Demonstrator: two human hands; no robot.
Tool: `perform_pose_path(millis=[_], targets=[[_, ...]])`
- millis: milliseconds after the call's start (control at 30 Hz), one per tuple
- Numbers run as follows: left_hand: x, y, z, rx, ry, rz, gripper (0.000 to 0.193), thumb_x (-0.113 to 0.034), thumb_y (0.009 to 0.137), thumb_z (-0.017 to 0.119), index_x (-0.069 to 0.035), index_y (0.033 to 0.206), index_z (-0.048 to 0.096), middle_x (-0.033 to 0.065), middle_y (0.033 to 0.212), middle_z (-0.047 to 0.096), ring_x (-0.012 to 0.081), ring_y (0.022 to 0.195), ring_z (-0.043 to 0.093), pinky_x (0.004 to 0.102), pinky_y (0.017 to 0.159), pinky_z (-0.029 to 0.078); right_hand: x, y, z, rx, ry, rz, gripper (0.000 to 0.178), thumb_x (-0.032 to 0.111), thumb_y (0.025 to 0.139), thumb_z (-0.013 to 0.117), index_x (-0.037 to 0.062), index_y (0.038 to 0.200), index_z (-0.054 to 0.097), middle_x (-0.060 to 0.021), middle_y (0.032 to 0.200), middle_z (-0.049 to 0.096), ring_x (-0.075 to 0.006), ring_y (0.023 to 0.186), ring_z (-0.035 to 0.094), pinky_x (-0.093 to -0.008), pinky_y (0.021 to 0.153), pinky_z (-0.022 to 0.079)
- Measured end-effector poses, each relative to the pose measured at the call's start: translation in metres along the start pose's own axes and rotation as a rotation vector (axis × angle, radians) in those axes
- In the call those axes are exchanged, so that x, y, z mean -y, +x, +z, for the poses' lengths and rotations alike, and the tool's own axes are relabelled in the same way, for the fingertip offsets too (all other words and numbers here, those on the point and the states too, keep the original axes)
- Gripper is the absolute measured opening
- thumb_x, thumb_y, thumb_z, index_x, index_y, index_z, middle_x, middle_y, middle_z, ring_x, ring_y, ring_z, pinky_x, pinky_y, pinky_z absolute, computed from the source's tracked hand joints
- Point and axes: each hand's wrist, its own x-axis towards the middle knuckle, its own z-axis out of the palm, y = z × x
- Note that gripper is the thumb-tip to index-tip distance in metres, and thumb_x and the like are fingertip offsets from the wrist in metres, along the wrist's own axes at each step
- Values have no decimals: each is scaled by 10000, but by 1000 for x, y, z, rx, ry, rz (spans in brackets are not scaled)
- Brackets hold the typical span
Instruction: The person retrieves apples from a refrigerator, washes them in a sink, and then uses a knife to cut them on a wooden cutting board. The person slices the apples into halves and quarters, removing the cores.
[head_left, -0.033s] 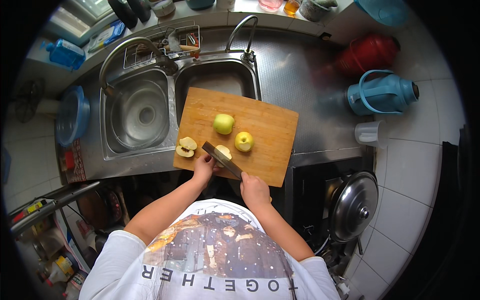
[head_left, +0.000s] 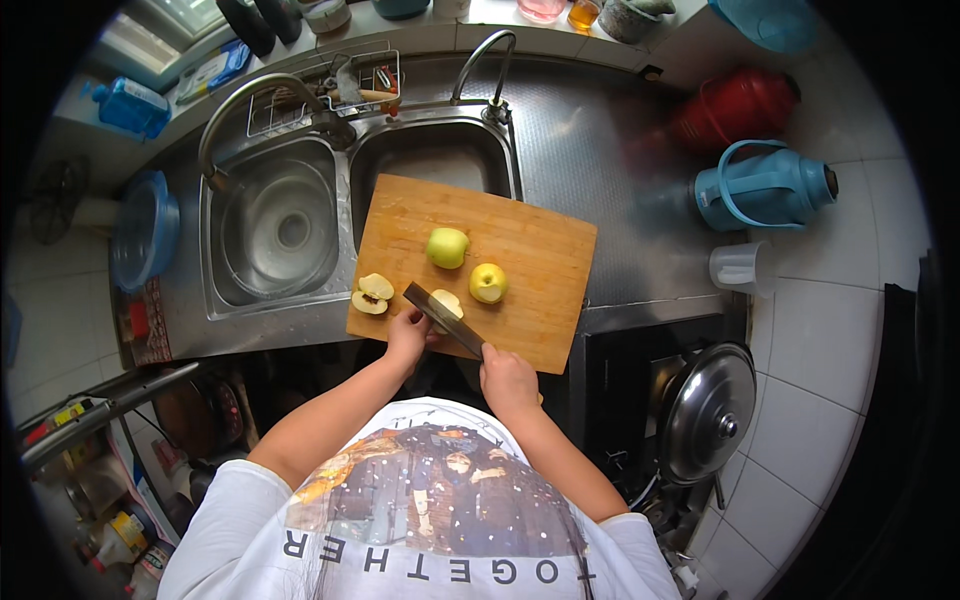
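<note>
Right hand (head_left: 512, 380): we wrap it round the knife (head_left: 455, 328) | left hand (head_left: 407, 336): just beside the knife, grip hidden, we cannot tell | apple piece (head_left: 449, 301): near part of board (head_left: 545, 270), partly behind the knife | care: we should tuck fingertips back, slice slowly

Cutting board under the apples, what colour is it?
The cutting board is a warm yellowish brown, showing best in the head view.
</note>
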Motion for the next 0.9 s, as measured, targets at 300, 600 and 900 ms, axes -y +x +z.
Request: perform_pose_path(millis=[300, 600, 900], targets=[[-2, 4, 1, -44, 50, 21, 213, -154, 911, 495, 36, 948, 585, 62, 824, 614, 127, 677, 587, 239, 589, 498, 8, 15, 5, 137, -21, 70, 48, 64, 785, 495, 31, 768, 525, -173, 649, 594, -339, 644, 601, -431, 569, 484], [-2, 1, -3, -28, 99, 37, 248, -180, 899, 527, 19, 1039, 580, 53, 882, 612, 113, 752, 589, 237, 637, 502, -14, 43, 21, 182, 197, 164, 130, 133, 805, 512, 22, 816, 579, -204, 746, 619, -367, 702, 605, -440, 626, 486], [2, -1, -13, -51, -53, 38, 253, -173, 871, 569, 0, 1055, 575, 26, 838, 596, 72, 656, 542, 191, 567, 460, -21, 33, 3, 101, 273, 122, 186, 171, 806, 536, 27, 898, 611, -203, 757, 616, -369, 717, 592, -451, 648, 473]])
